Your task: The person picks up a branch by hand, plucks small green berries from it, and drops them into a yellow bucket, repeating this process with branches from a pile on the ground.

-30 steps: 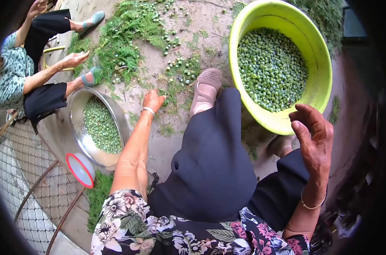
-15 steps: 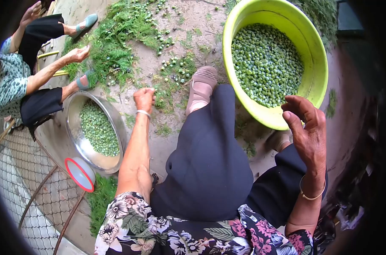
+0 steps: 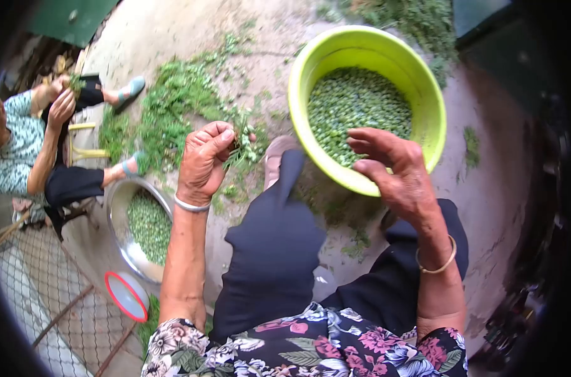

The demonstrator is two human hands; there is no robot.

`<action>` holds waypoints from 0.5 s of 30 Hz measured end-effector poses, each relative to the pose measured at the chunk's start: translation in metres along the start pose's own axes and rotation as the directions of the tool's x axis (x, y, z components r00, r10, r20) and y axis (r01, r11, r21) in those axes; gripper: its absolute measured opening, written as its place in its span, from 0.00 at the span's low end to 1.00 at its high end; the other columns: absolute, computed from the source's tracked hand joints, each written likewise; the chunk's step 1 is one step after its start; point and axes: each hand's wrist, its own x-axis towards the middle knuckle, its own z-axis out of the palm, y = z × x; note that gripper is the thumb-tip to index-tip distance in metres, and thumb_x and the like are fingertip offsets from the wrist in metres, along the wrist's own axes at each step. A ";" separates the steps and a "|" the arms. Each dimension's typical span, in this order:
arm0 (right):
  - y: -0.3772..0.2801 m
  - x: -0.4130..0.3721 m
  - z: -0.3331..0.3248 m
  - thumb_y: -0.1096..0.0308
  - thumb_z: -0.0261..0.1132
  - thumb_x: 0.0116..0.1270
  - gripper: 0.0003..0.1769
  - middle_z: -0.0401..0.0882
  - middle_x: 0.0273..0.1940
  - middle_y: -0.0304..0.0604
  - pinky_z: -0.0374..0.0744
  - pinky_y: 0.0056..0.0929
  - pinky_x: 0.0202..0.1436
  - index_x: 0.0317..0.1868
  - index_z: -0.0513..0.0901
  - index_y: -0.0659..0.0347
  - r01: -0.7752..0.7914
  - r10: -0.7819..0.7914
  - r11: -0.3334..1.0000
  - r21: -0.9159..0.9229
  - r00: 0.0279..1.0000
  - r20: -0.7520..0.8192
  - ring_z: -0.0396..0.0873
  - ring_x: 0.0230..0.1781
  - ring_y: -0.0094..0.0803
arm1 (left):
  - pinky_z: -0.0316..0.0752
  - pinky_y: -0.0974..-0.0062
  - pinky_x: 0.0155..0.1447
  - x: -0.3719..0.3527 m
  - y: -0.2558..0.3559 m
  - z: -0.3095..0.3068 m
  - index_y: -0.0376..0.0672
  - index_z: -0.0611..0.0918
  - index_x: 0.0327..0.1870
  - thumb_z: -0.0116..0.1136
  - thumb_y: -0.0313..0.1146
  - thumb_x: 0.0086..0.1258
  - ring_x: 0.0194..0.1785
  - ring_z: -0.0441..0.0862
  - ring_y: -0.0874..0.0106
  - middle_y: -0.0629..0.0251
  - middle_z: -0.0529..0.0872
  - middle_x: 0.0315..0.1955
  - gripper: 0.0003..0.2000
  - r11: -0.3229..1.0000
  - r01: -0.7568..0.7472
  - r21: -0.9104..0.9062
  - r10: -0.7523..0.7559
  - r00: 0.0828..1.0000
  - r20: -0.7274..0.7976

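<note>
A leafy green sprig with small berries (image 3: 243, 139) sticks out from between the thumb and fingers of my left hand (image 3: 202, 160), which is closed on its stem end. My right hand (image 3: 395, 173) hangs over the near rim of a yellow-green tub (image 3: 431, 103), fingers curved and thumb apart, with nothing visible between them. Inside the tub lies a thick layer of small round green berries (image 3: 359, 110). Below my left hand, past the sprig, cut greenery (image 3: 182, 94) with berries is strewn on the ground.
At left another person (image 3: 21, 141) sits holding a green sprig in both hands. A steel basin (image 3: 118, 204) of green berries stands near that person's feet. Beside it is a red-rimmed bowl (image 3: 127, 296), next to wire mesh (image 3: 53, 283). More greenery (image 3: 417, 25) lies behind the tub.
My left hand has risen closer to the camera and now shows a sprig. My right hand has shifted left over the tub's edge. The other person's hands have come together around a sprig.
</note>
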 end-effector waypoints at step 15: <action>-0.031 -0.041 -0.090 0.80 0.66 0.60 0.21 0.84 0.40 0.41 0.80 0.23 0.46 0.55 0.78 0.68 0.247 -0.159 0.703 0.667 0.969 -0.192 0.81 0.39 0.22 | 0.62 0.75 0.25 0.015 0.027 0.243 0.36 0.77 0.43 0.47 0.45 0.70 0.22 0.66 0.76 0.65 0.74 0.24 0.18 0.729 0.682 -0.062 -0.504 0.595 0.626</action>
